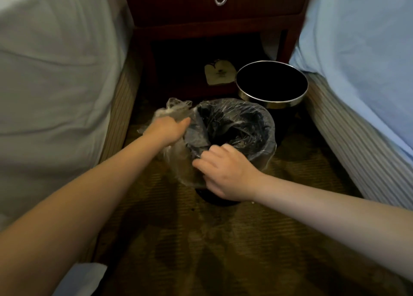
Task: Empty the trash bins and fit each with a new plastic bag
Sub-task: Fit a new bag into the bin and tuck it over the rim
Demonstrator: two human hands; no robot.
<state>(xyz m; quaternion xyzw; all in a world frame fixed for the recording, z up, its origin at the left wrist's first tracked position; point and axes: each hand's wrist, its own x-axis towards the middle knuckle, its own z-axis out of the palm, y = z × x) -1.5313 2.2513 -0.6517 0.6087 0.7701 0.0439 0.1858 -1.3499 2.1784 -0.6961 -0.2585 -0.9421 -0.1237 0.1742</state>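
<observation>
A black trash bin point(220, 198) stands on the carpet between two beds, lined with a clear plastic bag point(250, 117) folded over its rim. My left hand point(167, 127) grips a bunched part of the bag at the bin's left rim. At the near rim, my right hand point(221, 168) pinches the bag's edge against the bin. Behind it to the right stands a second black bin point(271, 102) with a shiny metal rim, with no bag visible in it.
A dark wooden nightstand point(214, 25) with a ring-pull drawer stands behind the bins; a cream slipper point(220, 74) lies on its lower shelf. A bed with white sheets point(55, 72) is on the left, another bed point(362, 50) on the right. Patterned carpet point(223, 240) covers the floor.
</observation>
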